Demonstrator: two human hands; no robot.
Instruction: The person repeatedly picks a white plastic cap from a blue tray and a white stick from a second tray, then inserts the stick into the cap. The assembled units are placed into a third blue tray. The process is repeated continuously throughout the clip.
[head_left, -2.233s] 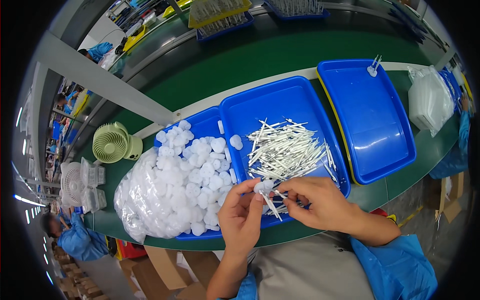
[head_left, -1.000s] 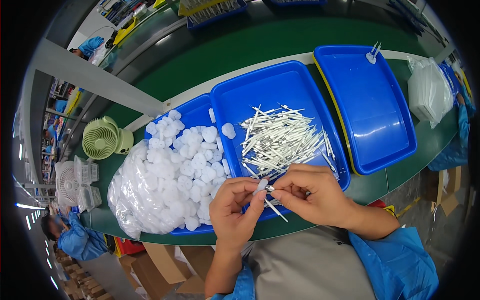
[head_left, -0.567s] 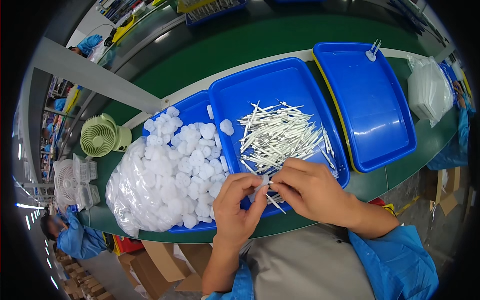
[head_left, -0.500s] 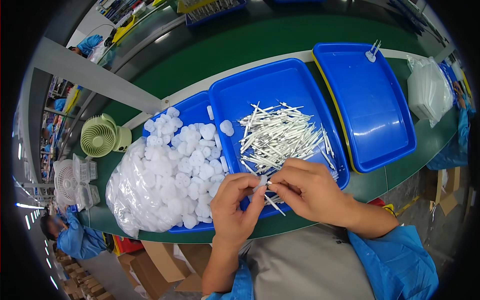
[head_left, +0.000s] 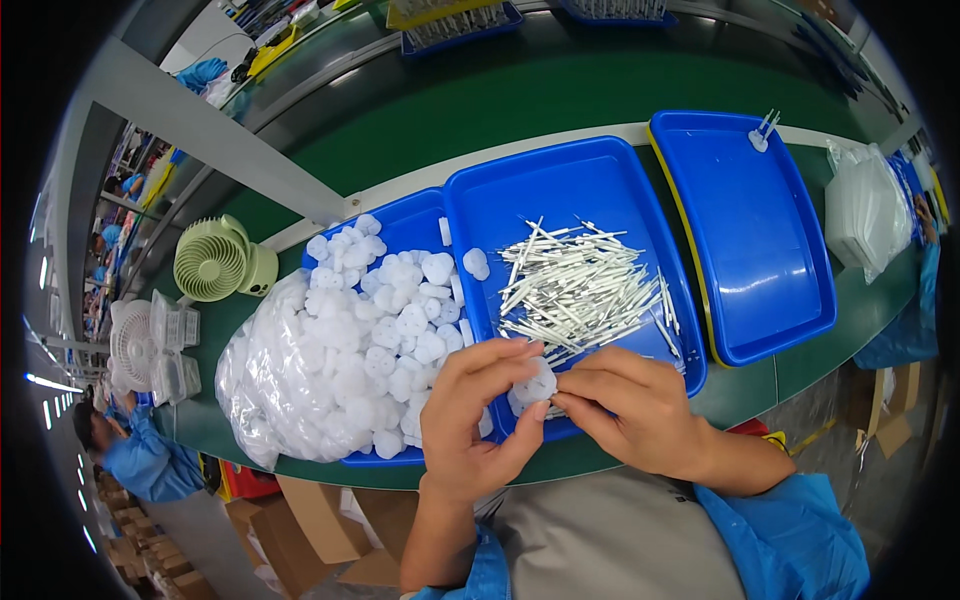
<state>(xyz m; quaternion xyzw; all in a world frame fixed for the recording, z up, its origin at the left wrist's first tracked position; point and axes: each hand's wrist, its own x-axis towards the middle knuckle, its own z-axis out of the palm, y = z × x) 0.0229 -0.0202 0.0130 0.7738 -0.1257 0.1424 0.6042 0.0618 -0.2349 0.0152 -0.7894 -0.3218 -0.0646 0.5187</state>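
Pinching a white scalloped disc between thumb and fingers, the left hand held it above the near part of the stick tray. The right hand kept narrow fingertips at the disc's edge; whether they gripped anything could not be told. The step looked like fine work on that disc, calling next for a steady left pinch. White sticks lay heaped inside the stick tray, loose discs left of it, a second blue tray right of it.
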